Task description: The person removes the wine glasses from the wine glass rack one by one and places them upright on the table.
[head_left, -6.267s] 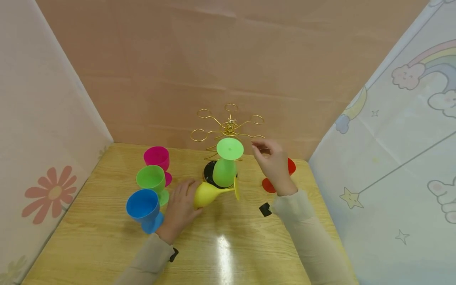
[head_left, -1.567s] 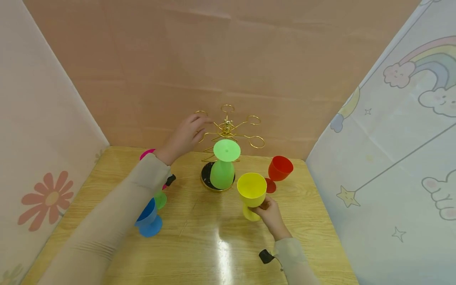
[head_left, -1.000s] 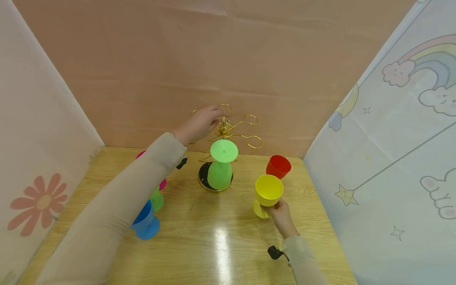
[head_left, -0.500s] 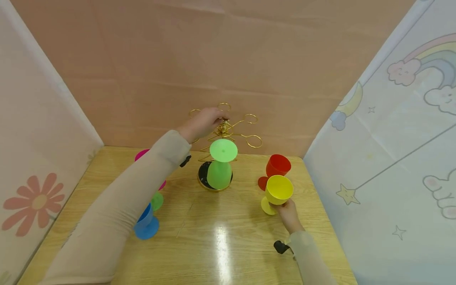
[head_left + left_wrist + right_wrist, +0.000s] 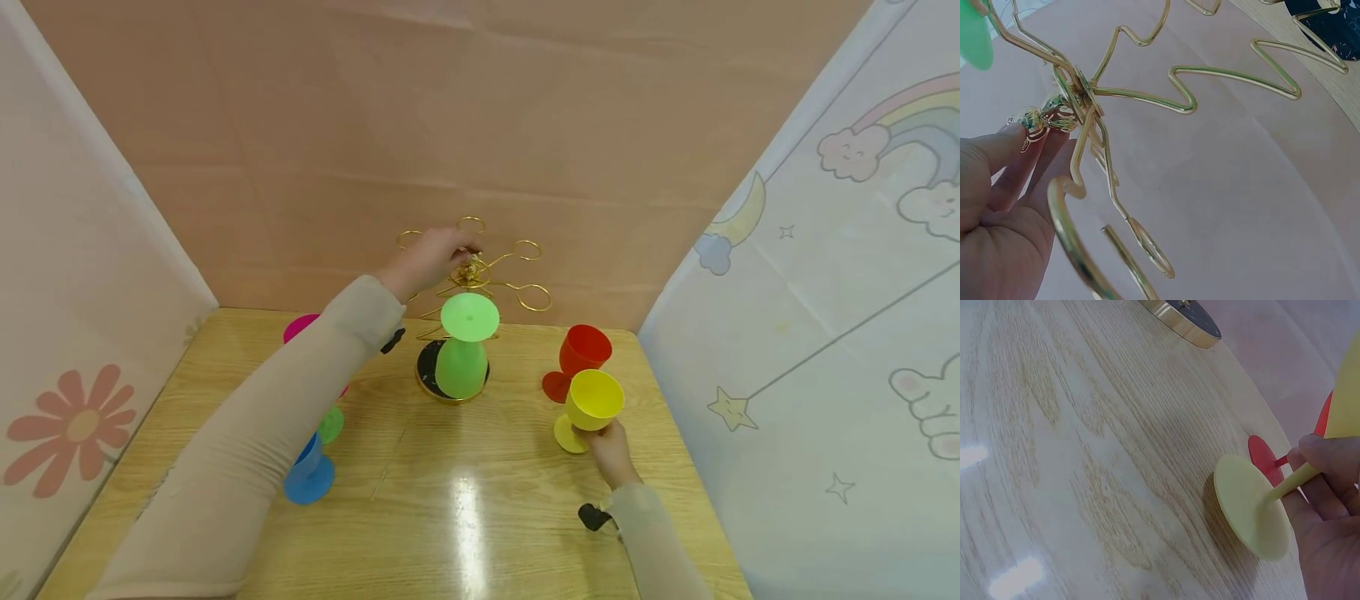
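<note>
In the head view my left hand point(image 5: 429, 260) reaches forward to a gold wire goblet rack. Its thumb and fingers pinch the gold ornament point(image 5: 1047, 119) on top, as the left wrist view shows. A light green goblet point(image 5: 470, 317) hangs upside down from the rack's front, above the round black base point(image 5: 428, 367). At the right, my right hand point(image 5: 612, 452) grips a yellow goblet point(image 5: 596, 400) by its stem, just under the bowl, mouth up. Whether its foot point(image 5: 1247, 506) touches the table I cannot tell.
A red goblet point(image 5: 585, 350) stands just behind the yellow one. To the left, a blue goblet point(image 5: 307, 479), a green goblet point(image 5: 331, 425) and a pink goblet point(image 5: 300, 326) are partly hidden by my left sleeve. Fabric walls enclose the wooden table point(image 5: 420, 533).
The yellow goblet, earlier sideways in my left hand, is now upright in my right and has moved right, towards the red one. My left hand has reached the rack's top and pinches its ornament.
</note>
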The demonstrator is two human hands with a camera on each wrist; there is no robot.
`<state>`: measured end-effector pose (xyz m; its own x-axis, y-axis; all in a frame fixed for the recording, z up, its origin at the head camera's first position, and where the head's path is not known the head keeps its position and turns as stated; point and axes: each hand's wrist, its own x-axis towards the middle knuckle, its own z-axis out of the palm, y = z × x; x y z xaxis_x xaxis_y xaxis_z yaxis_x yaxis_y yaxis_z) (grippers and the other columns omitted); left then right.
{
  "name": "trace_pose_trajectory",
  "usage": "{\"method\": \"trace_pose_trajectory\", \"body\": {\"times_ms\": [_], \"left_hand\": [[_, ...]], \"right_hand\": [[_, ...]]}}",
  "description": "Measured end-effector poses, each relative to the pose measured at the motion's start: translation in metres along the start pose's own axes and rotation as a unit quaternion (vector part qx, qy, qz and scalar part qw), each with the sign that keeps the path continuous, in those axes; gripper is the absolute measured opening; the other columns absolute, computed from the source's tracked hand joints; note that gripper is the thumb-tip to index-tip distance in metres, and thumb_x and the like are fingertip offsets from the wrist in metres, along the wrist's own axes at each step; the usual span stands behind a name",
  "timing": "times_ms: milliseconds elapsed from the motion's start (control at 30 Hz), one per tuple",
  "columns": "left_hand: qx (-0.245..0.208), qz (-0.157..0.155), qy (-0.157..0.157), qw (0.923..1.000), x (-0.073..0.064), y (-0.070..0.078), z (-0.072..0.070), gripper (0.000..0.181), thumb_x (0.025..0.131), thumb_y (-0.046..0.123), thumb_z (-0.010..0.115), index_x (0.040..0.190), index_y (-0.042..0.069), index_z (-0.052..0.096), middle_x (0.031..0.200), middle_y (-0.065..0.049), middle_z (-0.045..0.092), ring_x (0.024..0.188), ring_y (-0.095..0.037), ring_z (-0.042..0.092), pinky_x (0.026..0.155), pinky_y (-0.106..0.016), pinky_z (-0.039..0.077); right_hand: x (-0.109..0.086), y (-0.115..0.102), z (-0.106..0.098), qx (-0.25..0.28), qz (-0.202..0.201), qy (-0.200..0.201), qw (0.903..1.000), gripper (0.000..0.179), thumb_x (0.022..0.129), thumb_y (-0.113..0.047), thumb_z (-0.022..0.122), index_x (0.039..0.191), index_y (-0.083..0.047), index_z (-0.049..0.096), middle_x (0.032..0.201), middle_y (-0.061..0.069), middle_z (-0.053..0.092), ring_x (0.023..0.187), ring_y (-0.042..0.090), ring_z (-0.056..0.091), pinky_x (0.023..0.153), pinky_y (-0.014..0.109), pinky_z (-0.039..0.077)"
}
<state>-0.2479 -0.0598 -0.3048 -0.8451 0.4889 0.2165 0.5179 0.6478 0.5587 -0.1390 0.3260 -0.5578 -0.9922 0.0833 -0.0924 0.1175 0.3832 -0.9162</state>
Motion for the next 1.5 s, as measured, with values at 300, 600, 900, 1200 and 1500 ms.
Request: {"method": "trace_pose_trajectory", "body": {"times_ms": [300, 600, 900, 1200, 1500], "left_hand": [[0.008, 0.007, -0.001, 0.9999, 0.003, -0.003, 0.000, 0.031, 0.102, 0.002, 0.058, 0.132, -0.001, 0.065, 0.126, -0.017, 0.067, 0.115, -0.029, 0.064, 0.098, -0.037, 0.053], [0.009, 0.019, 0.011, 0.9997, 0.004, -0.004, 0.002, 0.031, 0.101, 0.001, 0.058, 0.131, 0.000, 0.066, 0.126, -0.016, 0.068, 0.114, -0.028, 0.063, 0.096, -0.036, 0.053], [-0.021, 0.013, 0.029, 0.9993, 0.003, 0.000, 0.008, 0.030, 0.100, -0.001, 0.060, 0.129, 0.001, 0.068, 0.125, -0.016, 0.068, 0.113, -0.027, 0.063, 0.094, -0.036, 0.054], [-0.023, 0.019, 0.041, 0.9987, 0.003, 0.000, 0.012, 0.030, 0.099, -0.002, 0.061, 0.128, 0.000, 0.069, 0.122, -0.016, 0.069, 0.112, -0.027, 0.064, 0.095, -0.036, 0.054], [-0.001, 0.039, 0.034, 0.9987, 0.002, 0.001, 0.011, 0.023, 0.102, -0.005, 0.054, 0.112, 0.001, 0.074, 0.104, -0.014, 0.071, 0.093, -0.022, 0.059, 0.084, -0.032, 0.048]], "right_hand": [[0.002, 0.000, 0.002, -0.001, -0.001, 0.004, 1.0000, 0.047, 0.095, -0.004, 0.070, 0.138, -0.002, 0.052, 0.138, 0.015, 0.055, 0.114, 0.007, 0.053, 0.097, 0.020, 0.045], [0.007, 0.007, 0.002, -0.003, -0.016, 0.006, 0.9998, 0.046, 0.093, -0.002, 0.070, 0.135, -0.001, 0.052, 0.132, 0.015, 0.057, 0.116, 0.018, 0.054, 0.098, 0.027, 0.047], [0.011, 0.007, -0.001, -0.006, -0.012, 0.009, 0.9999, 0.046, 0.094, -0.002, 0.070, 0.135, -0.001, 0.051, 0.132, 0.016, 0.056, 0.118, 0.018, 0.054, 0.099, 0.028, 0.047], [0.012, 0.010, 0.000, 0.019, -0.005, 0.012, 0.9997, 0.043, 0.092, 0.003, 0.070, 0.132, -0.001, 0.054, 0.123, 0.007, 0.061, 0.109, 0.008, 0.057, 0.093, 0.016, 0.047], [0.011, 0.011, 0.002, 0.047, -0.019, 0.012, 0.9987, 0.042, 0.091, 0.005, 0.071, 0.130, 0.001, 0.054, 0.110, -0.007, 0.062, 0.103, 0.003, 0.058, 0.090, 0.015, 0.049]]}}
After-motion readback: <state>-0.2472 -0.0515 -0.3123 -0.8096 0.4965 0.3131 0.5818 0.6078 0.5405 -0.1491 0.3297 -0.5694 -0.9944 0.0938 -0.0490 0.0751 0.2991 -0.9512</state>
